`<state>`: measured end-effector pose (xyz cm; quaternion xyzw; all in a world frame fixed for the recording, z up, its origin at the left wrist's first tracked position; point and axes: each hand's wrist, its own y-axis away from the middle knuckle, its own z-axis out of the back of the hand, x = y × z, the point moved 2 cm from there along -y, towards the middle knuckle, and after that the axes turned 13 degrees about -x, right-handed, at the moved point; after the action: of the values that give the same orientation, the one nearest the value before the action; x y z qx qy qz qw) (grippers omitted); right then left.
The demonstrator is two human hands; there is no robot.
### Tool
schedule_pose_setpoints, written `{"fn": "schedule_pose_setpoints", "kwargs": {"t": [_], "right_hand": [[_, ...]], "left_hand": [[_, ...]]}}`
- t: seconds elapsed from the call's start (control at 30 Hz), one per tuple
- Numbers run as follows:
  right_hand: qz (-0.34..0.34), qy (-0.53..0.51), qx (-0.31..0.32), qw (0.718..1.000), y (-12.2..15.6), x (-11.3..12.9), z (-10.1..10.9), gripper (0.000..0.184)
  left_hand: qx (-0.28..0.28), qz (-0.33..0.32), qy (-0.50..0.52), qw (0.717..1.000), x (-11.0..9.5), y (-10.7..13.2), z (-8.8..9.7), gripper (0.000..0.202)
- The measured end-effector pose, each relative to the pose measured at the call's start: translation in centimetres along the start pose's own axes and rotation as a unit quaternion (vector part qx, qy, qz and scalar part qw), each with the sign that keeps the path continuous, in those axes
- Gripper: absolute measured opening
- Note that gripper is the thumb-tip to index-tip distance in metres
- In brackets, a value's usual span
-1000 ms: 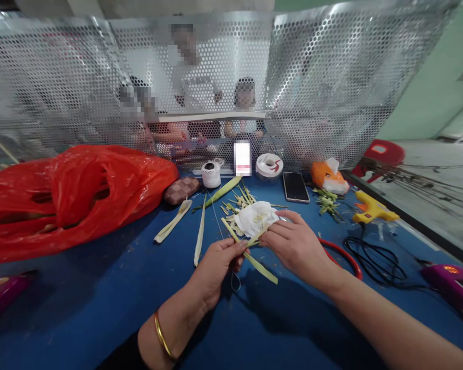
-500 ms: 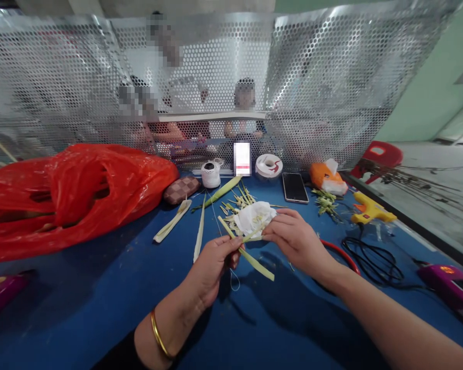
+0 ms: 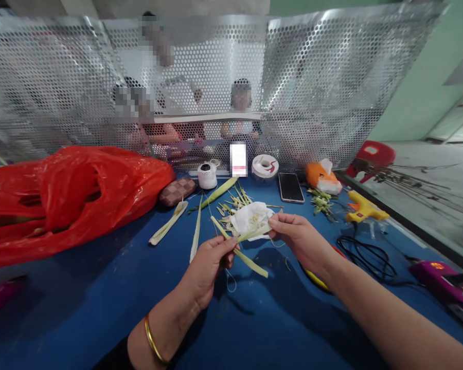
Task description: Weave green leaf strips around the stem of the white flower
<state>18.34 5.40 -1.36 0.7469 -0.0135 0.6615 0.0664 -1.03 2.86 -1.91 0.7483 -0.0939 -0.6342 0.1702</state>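
My left hand (image 3: 212, 262) is closed, thumb and fingers pinching pale green strips, apparently corn husk, where they cross. One husk strip (image 3: 254, 266) slants out below the fingers, its other end sticking up beyond the thumb. A second strip (image 3: 254, 233) stretches across to my right hand (image 3: 299, 239), which grips its far end between thumb and fingertips. Thin thread (image 3: 231, 282) hangs in a loop under my left hand. Just behind the strips lies a crumpled white tissue (image 3: 249, 216) among cut husk scraps (image 3: 241, 198). Whole husk pieces (image 3: 168, 223) lie to the left.
A red plastic bag (image 3: 77, 195) fills the left side. At the back are a patterned pouch (image 3: 178, 191), a thread spool (image 3: 207, 177), a ribbon roll (image 3: 265, 167) and a phone (image 3: 291, 187). A yellow glue gun (image 3: 366, 206) and its cable (image 3: 366, 257) lie right.
My right hand has turned and drawn slightly back along the strip, which now shows broader between the hands. My left hand keeps its pinch. The whole view has shifted a little.
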Motion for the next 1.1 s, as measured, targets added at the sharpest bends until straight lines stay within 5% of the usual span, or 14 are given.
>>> {"fn": "schedule_pose_setpoints", "kwargs": {"t": [0.1, 0.2, 0.37, 0.43, 0.5, 0.63, 0.83, 1.1], "right_hand": [[0.050, 0.024, -0.059, 0.997, -0.2, 0.1, 0.3, 0.025], [0.204, 0.123, -0.100, 0.966, -0.1, 0.8, 0.5, 0.017], [0.502, 0.345, -0.031, 0.793, 1.1, 1.6, -0.4, 0.012], [0.546, 0.402, -0.014, 0.735, 1.4, 1.5, -0.6, 0.009], [0.554, 0.429, -0.012, 0.713, 1.5, 1.5, -0.7, 0.014], [0.526, 0.408, -0.016, 0.746, 1.3, 1.5, -0.6, 0.020], [0.332, 0.237, 0.037, 0.912, 1.1, 0.5, -1.0, 0.012], [0.309, 0.150, 0.023, 0.939, 1.2, 0.2, -1.4, 0.008]], "left_hand": [[-0.015, -0.002, 0.003, 1.000, 0.2, -0.3, 0.0, 0.029], [-0.019, 0.009, 0.020, 1.000, 0.2, -0.4, 0.1, 0.028], [0.006, 0.029, 0.041, 0.999, 0.3, -0.3, 0.1, 0.027], [0.016, 0.034, 0.044, 0.998, 0.4, -0.2, 0.1, 0.028], [0.020, 0.032, 0.037, 0.999, 0.5, -0.1, 0.0, 0.028], [0.010, 0.005, 0.012, 1.000, 0.6, 0.1, -0.2, 0.028], [0.005, -0.026, -0.029, 0.999, 0.8, 0.4, -0.5, 0.033], [0.050, -0.005, -0.032, 0.998, 0.7, 0.7, -0.8, 0.039]]}}
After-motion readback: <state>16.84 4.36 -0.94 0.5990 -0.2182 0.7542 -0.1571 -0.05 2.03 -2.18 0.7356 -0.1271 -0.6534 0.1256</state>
